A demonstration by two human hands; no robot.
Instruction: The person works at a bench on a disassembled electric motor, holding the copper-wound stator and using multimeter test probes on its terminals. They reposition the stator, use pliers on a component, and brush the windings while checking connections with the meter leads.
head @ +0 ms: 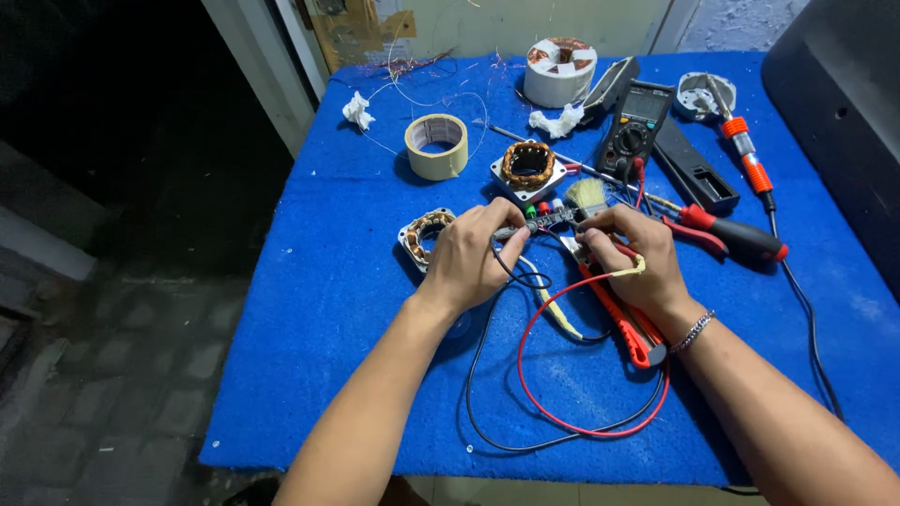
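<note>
Your left hand [469, 255] pinches a black probe [514, 231], your right hand [630, 255] grips another — small circuit board [553, 217] lies at 12 o'clock between both, long axis 9-to-3, left nearer.

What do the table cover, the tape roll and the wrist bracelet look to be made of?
Table cover: likely felt or fleece, a matte blue fuzzy nap with lint specks. Tape roll: probably paper masking tape, dull cream, no gloss. Bracelet at the right hand's wrist: seemingly metal links, silvery and glinting.
</note>
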